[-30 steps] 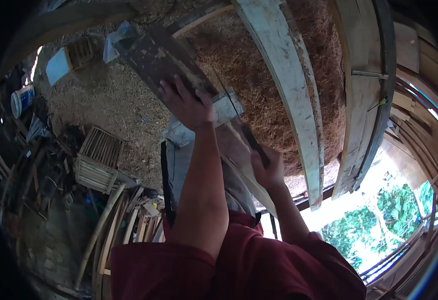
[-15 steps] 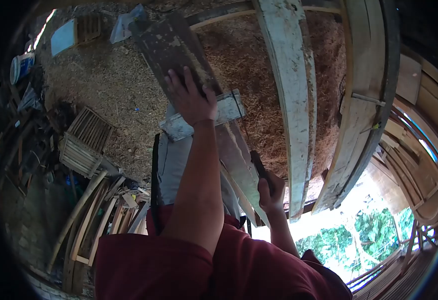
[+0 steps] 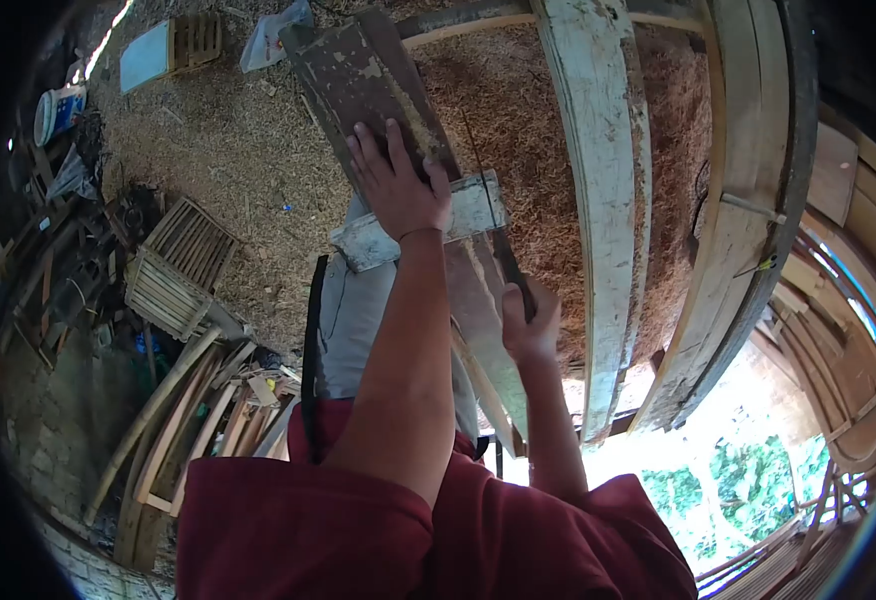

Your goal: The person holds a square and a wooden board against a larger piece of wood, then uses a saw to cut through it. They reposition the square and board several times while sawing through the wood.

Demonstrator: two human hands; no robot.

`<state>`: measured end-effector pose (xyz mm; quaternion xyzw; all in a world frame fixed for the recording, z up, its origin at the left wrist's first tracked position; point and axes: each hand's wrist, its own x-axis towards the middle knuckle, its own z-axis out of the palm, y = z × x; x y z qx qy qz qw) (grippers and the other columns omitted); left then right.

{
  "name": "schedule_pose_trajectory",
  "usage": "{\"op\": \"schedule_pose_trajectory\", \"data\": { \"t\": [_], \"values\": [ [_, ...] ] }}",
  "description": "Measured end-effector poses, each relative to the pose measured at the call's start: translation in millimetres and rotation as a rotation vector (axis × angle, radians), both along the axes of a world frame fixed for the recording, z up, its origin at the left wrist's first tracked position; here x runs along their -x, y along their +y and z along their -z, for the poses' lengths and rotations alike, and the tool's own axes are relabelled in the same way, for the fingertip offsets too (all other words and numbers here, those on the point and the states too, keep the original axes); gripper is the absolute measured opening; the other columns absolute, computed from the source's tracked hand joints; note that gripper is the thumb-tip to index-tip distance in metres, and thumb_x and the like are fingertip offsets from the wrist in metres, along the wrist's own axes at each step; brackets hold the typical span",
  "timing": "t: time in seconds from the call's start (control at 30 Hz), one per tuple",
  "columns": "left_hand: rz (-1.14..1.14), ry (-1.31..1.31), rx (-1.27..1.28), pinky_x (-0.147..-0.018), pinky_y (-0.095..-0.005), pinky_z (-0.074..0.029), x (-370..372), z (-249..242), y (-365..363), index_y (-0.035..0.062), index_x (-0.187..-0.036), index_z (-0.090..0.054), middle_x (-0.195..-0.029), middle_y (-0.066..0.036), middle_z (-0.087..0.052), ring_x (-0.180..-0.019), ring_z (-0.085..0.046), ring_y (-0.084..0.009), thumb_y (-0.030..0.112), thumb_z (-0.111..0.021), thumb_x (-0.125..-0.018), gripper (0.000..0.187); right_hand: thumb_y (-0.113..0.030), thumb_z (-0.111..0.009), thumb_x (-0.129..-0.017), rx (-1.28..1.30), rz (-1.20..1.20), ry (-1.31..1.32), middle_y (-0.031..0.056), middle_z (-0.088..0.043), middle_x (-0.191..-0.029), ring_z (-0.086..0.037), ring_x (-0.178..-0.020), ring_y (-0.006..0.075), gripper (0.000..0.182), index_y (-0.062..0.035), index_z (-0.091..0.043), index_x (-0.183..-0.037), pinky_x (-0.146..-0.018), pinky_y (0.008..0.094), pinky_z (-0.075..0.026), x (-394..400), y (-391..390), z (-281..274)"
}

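My left hand (image 3: 400,190) lies flat with its fingers apart. It presses on a worn brown plank (image 3: 358,75) and on a short whitish board (image 3: 358,245) that lies across it. In my right hand (image 3: 533,325) is the dark handle of a handsaw (image 3: 506,258), with the fingers wrapped round it. The thin saw blade is seen nearly edge-on and crosses the short board near its right end. Beneath the short board the plank runs on toward my body, and my leg in grey trousers (image 3: 346,320) is beside it.
Long whitish planks (image 3: 598,180) and a wide timber (image 3: 738,200) stand to the right. Wood shavings (image 3: 248,130) cover the floor. A slatted wooden crate (image 3: 183,265), stacked wood strips (image 3: 193,430) and a white bucket (image 3: 58,115) are at left.
My right hand and the handsaw have moved forward, up the view, so more blade shows beyond the short board. My left hand stays pressed on the board; the whole view has shifted slightly.
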<state>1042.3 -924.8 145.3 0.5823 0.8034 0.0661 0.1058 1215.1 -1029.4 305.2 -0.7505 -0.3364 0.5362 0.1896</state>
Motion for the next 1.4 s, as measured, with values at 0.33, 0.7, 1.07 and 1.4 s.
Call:
{"op": "schedule_pose_trajectory", "data": {
  "t": [0.33, 0.7, 1.07, 1.4],
  "values": [
    [0.034, -0.003, -0.049, -0.129, -0.0628, -0.028, 0.1, 4.3, 5.4, 0.0133, -0.163, -0.040, -0.172, -0.026, -0.027, -0.159, -0.026, -0.0487, 0.033, -0.053, -0.094, 0.073, -0.019, -0.065, -0.100, -0.034, 0.049, -0.005, 0.0068, -0.048, -0.060, -0.047, -0.054, 0.0135, 0.024, -0.0006, -0.064, -0.085, -0.051, 0.0366, -0.037, 8.7, 8.6, -0.8],
    [0.047, -0.020, -0.059, -0.128, -0.0600, -0.031, 2.4, 6.4, 5.4, 0.0141, -0.163, -0.041, -0.173, -0.025, -0.025, -0.160, -0.026, -0.0463, 0.034, -0.054, -0.097, 0.070, -0.025, -0.060, -0.104, -0.058, 0.018, 0.013, 0.0006, -0.048, -0.061, -0.043, -0.059, 0.0087, 0.035, 0.0002, -0.059, -0.080, -0.052, 0.0337, -0.034, 6.0, 6.0, 2.8],
    [0.047, 0.007, -0.033, -0.126, -0.0613, -0.034, -0.4, 0.5, 4.4, 0.0103, -0.162, -0.041, -0.172, -0.026, -0.026, -0.157, -0.028, -0.0503, 0.032, -0.053, -0.099, 0.068, -0.019, -0.068, -0.096, -0.039, -0.030, -0.065, 0.0116, -0.049, -0.056, -0.049, -0.048, 0.0233, 0.030, -0.0011, -0.059, -0.074, -0.051, 0.0401, -0.040, 4.8, 20.6, 4.2],
    [0.044, 0.007, -0.025, -0.131, -0.0576, -0.029, 1.6, 4.3, 4.2, 0.0136, -0.163, -0.039, -0.173, -0.024, -0.024, -0.161, -0.024, -0.0459, 0.033, -0.056, -0.097, 0.071, -0.018, -0.066, -0.096, -0.043, 0.036, -0.034, 0.0154, -0.053, -0.060, -0.054, -0.049, 0.0274, 0.025, -0.0012, -0.062, -0.078, -0.051, 0.0403, -0.042, 0.5, 0.8, -10.6]
  ]
}}
